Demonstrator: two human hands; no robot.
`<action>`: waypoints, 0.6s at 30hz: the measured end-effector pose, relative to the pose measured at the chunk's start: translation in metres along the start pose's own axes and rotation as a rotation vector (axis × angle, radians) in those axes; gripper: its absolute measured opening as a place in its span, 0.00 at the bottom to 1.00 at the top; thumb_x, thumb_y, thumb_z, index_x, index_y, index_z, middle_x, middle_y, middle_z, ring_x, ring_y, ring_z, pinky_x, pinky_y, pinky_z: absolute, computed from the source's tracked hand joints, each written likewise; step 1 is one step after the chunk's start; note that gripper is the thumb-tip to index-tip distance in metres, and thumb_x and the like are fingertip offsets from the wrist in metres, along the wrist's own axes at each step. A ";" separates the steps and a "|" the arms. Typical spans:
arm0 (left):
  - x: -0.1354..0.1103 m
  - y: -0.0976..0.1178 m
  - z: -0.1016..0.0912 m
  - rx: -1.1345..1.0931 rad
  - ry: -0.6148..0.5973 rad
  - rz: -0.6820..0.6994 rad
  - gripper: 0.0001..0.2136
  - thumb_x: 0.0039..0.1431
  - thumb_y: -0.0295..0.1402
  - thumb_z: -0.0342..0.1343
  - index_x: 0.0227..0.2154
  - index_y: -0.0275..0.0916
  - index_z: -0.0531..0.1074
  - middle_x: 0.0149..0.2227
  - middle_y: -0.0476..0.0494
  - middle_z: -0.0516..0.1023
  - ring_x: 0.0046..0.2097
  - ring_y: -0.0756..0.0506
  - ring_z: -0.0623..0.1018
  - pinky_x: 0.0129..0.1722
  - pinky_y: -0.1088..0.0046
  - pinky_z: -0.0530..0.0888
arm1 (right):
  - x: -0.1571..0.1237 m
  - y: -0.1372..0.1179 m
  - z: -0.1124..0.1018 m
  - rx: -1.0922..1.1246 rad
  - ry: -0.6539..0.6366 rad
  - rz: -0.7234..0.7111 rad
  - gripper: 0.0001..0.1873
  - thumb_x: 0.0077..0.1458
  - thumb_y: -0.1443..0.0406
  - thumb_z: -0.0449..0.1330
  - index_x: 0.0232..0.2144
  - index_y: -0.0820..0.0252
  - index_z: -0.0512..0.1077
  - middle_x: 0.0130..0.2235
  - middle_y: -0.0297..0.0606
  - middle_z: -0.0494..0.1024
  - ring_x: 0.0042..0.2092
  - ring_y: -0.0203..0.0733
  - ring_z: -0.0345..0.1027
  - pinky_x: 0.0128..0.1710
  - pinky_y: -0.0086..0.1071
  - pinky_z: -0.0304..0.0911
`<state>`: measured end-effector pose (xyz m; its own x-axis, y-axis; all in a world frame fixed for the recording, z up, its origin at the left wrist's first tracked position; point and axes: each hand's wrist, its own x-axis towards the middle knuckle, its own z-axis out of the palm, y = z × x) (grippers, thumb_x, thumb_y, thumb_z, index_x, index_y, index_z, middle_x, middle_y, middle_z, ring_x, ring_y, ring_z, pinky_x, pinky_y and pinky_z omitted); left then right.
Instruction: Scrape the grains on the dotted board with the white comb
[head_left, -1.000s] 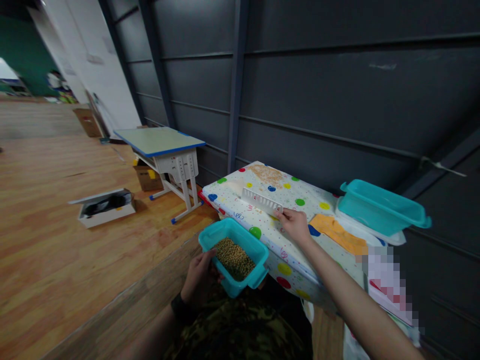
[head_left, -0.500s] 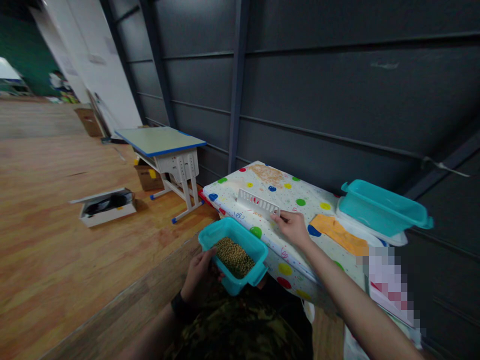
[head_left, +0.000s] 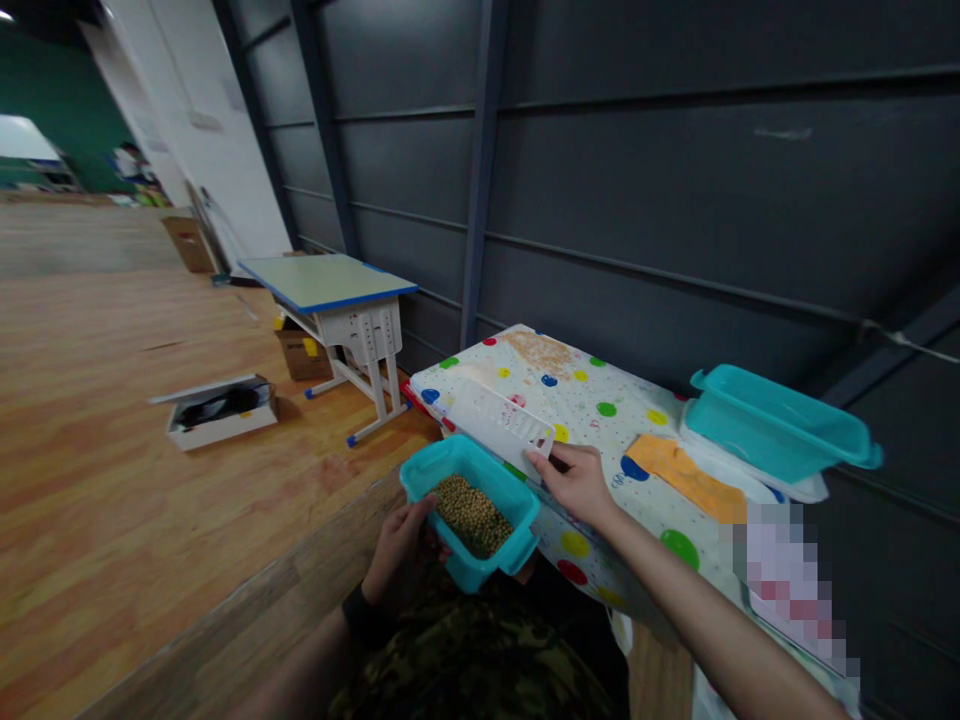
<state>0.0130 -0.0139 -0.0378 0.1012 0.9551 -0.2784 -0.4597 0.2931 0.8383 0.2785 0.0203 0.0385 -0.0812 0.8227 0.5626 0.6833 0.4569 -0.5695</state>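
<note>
My left hand (head_left: 399,545) is closed on the near left edge of a teal plastic box (head_left: 499,480). Round tan beans (head_left: 474,512) lie inside this box, which sits low against the table's front edge. My right hand (head_left: 579,484) pinches one end of a white slotted plastic tray (head_left: 501,420), tilted just beyond the box and over the table edge. No beans show on the part of the tray that I can see. The spotted tablecloth (head_left: 606,410) lies under and behind the tray.
Crumb-like brown bits (head_left: 544,352) are scattered at the table's far end. An orange cloth (head_left: 682,475) and another teal box (head_left: 780,420) on a white lid lie to the right. A school desk (head_left: 330,282) and an open white carton (head_left: 221,425) stand left. A dark panelled wall (head_left: 645,180) rises behind.
My right hand has brought the white slotted tray nearer, down to the box's far rim, and tilted its flat face towards me. The box in my left hand has barely moved.
</note>
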 end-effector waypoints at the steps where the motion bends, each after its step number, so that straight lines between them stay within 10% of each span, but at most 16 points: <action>1: 0.000 0.000 0.000 -0.002 -0.007 -0.002 0.29 0.41 0.59 0.79 0.19 0.41 0.70 0.15 0.53 0.71 0.19 0.48 0.72 0.19 0.72 0.70 | 0.001 0.001 0.000 -0.014 0.027 0.013 0.35 0.69 0.41 0.54 0.16 0.52 0.58 0.16 0.30 0.60 0.20 0.35 0.54 0.24 0.32 0.52; 8: 0.000 0.001 -0.001 -0.012 -0.006 -0.011 0.27 0.45 0.56 0.79 0.20 0.42 0.71 0.16 0.53 0.71 0.18 0.49 0.70 0.19 0.72 0.69 | 0.017 0.027 -0.005 -0.212 0.210 0.082 0.31 0.70 0.44 0.52 0.18 0.51 0.60 0.17 0.34 0.67 0.21 0.39 0.60 0.26 0.34 0.54; 18: 0.001 0.000 -0.002 0.034 0.025 -0.027 0.29 0.40 0.60 0.79 0.19 0.43 0.70 0.15 0.52 0.71 0.18 0.47 0.72 0.17 0.71 0.70 | 0.021 0.053 -0.001 -0.332 0.101 0.071 0.27 0.71 0.49 0.50 0.21 0.51 0.67 0.21 0.41 0.77 0.25 0.45 0.71 0.29 0.35 0.56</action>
<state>0.0117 -0.0128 -0.0387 0.0908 0.9456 -0.3124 -0.4267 0.3204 0.8458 0.3134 0.0610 0.0205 0.0357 0.8032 0.5946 0.8844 0.2517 -0.3930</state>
